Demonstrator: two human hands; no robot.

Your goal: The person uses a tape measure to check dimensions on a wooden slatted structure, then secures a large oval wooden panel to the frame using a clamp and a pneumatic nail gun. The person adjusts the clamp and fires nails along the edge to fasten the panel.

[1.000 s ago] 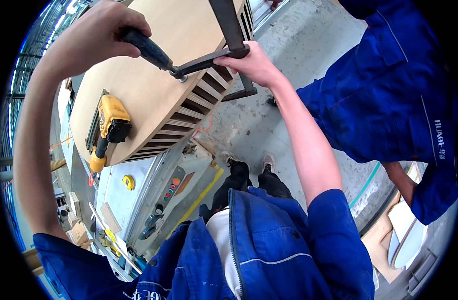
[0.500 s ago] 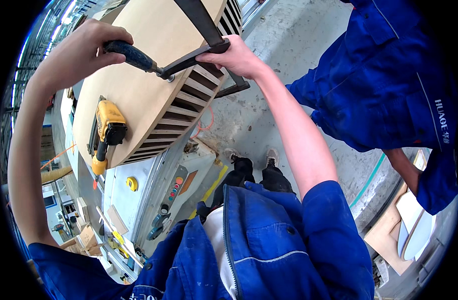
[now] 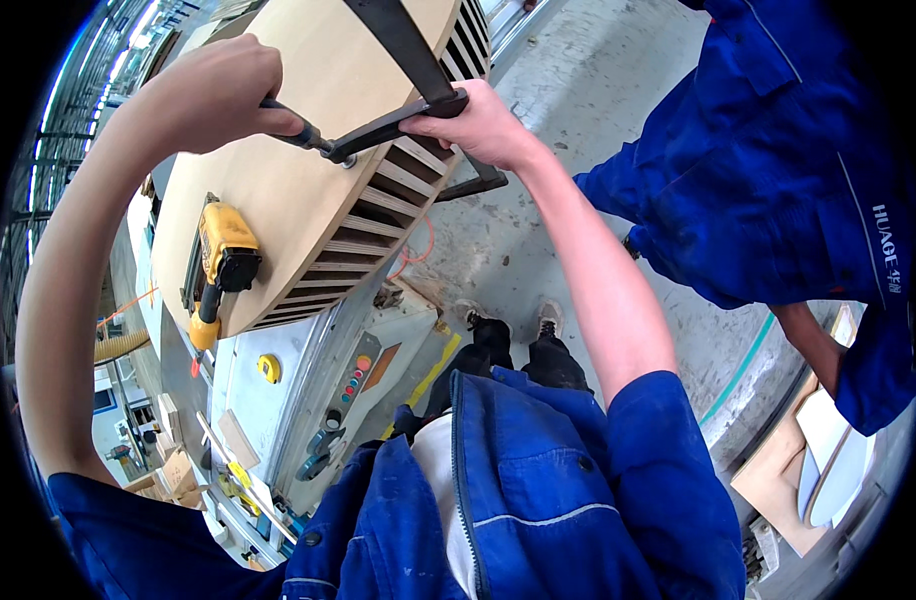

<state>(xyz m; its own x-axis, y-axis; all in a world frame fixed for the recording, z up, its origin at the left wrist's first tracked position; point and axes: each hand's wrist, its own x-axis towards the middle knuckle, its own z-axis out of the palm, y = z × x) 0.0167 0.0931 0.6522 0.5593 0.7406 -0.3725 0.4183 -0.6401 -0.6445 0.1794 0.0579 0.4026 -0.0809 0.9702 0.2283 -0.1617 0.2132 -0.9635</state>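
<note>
A dark metal bar clamp (image 3: 410, 55) spans the edge of a pale curved wooden panel with a slatted side (image 3: 323, 205). Its screw foot meets the panel's top face near the slats; its other jaw shows beyond the slatted side. My left hand (image 3: 218, 95) is closed round the clamp's screw handle (image 3: 300, 130), hiding most of it. My right hand (image 3: 486, 125) grips the clamp's arm beside the bar, thumb along the arm. On the panel, nearer to me, lies a yellow and black nail gun (image 3: 228, 250), touched by neither hand.
A yellow tape measure (image 3: 269, 368) rests on the pale machine table (image 3: 243, 400) under the panel. Coloured buttons (image 3: 356, 375) line the machine's side. To the right stands a co-worker in blue (image 3: 768, 170). Board offcuts (image 3: 778, 475) are stacked at lower right; an orange hose (image 3: 418, 255) lies on the floor.
My left hand has turned over the clamp handle, its fingers now wrapped round and covering it where the grip showed before. My right hand keeps its hold on the arm.
</note>
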